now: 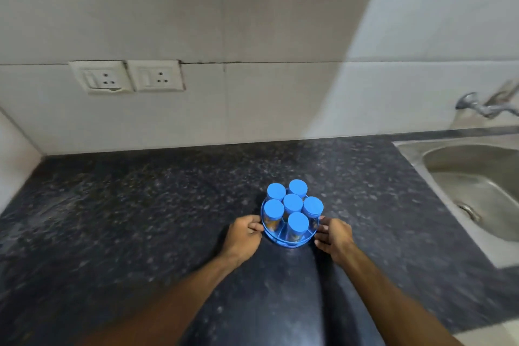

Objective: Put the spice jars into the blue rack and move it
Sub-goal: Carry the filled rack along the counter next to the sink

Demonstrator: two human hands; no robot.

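Six blue-lidded spice jars, one round blue rack, two wall sockets, one steel sink, one tap.

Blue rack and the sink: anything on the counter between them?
No. In the head view the dark counter is bare between the blue rack and the sink; only the right hand touches the rack's side.
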